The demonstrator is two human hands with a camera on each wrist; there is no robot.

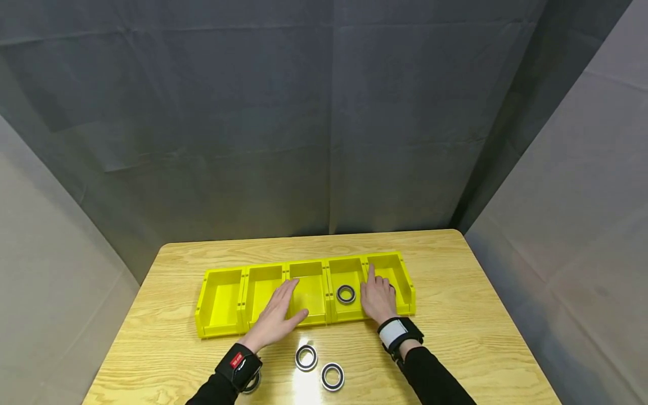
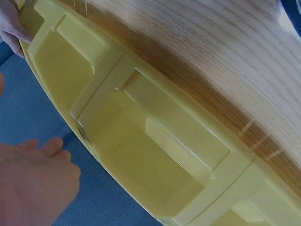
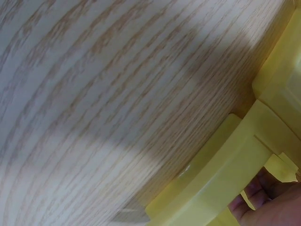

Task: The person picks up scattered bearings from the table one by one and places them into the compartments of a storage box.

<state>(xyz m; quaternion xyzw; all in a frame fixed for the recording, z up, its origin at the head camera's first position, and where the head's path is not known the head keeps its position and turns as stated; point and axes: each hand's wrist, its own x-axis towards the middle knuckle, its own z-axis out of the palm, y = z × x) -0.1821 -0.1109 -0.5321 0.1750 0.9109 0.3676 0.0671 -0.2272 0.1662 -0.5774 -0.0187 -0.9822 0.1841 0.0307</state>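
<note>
A row of joined yellow bins point(image 1: 310, 323) stands on the wooden table. My left hand point(image 1: 273, 319) hovers over the front of the second and third bins, fingers extended and thumb apart, holding nothing. My right hand point(image 1: 379, 298) is over the divider between the two rightmost bins, index finger straight forward, the other fingers bent into the last bin. In the right wrist view, yellow shows between its fingers point(image 3: 258, 193). A ring-shaped ball bearing point(image 1: 346, 294) lies in the fourth bin, just left of this hand. The right hand hides part of the last bin.
On the table in front of the bins lie two more bearings, one ball bearing point(image 1: 306, 358) near the third bin and another bearing point(image 1: 332, 377) closer to me. A further bearing point(image 1: 252, 384) is partly covered by my left wrist strap. Grey cloth point(image 1: 253, 140) hangs behind the table.
</note>
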